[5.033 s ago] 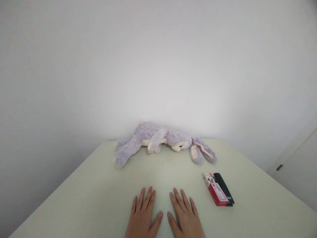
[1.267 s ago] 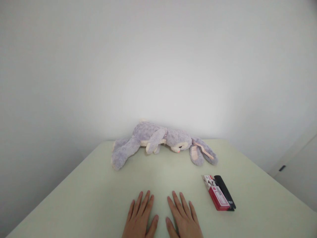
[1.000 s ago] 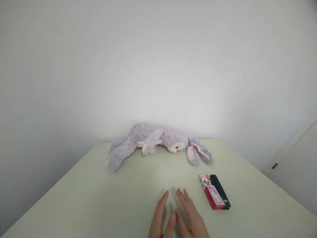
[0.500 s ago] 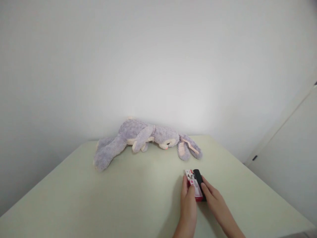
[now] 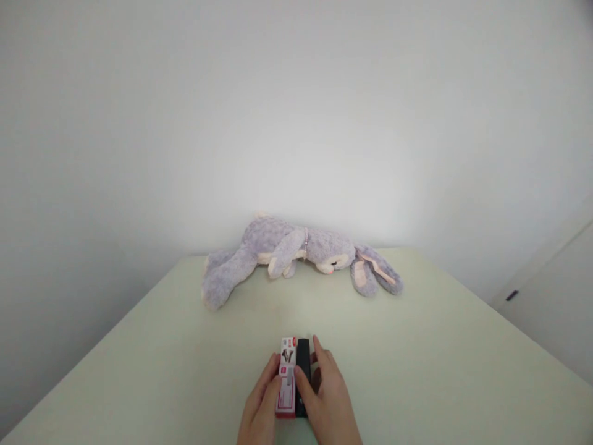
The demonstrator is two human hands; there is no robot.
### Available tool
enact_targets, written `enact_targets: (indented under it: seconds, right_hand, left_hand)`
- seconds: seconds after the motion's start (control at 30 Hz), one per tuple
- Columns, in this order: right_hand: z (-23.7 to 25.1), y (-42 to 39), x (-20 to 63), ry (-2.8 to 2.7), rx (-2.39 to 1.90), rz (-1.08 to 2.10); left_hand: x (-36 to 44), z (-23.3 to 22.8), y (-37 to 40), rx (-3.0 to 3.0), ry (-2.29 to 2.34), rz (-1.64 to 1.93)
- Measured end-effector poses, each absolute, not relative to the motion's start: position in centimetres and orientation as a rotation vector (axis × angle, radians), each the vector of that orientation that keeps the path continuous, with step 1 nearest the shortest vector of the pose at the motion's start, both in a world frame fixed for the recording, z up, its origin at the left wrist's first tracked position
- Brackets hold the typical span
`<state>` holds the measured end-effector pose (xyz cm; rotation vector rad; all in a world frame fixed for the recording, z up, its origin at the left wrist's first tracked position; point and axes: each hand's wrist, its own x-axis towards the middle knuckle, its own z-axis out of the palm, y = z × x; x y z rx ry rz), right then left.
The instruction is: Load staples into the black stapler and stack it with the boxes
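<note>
red-white boxes [image 5: 286, 392], black bar [image 5: 303, 355] side by side, pinched between left grip [image 5: 260, 403] and right grip [image 5: 330, 398].

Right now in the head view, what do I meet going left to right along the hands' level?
Left hand → nearer red-and-white box → black elongated item → right hand.

no text can be read: print on the red-and-white box [image 5: 286, 397], white carton [image 5: 288, 353] and black object [image 5: 303, 355] is too small.
</note>
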<state>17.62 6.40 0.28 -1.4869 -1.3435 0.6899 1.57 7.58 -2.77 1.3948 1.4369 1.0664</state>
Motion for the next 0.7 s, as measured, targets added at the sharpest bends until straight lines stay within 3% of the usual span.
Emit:
enact_targets:
  seconds: [0.1,0.27,0.5,0.7]
  right_hand:
    - [0.1,6.8,18.1,-1.335,-1.547,0.659]
    - [-0.3,6.4,21.5,-1.260,-1.573,0.619]
    - [-0.5,5.9,22.8,-1.185,-1.540,0.712]
    - [-1.1,6.2,22.3,-1.177,-1.530,0.601]
  left_hand:
    - [2.5,-2.4,7.0,1.412,1.446,1.060]
    - [4.7,-1.8,6.4,1.923,1.877,1.053]
    - [-0.1,-0.7,8.2,1.966,1.911,0.947]
    - [-2.2,0.2,12.7,2.017,1.867,1.046]
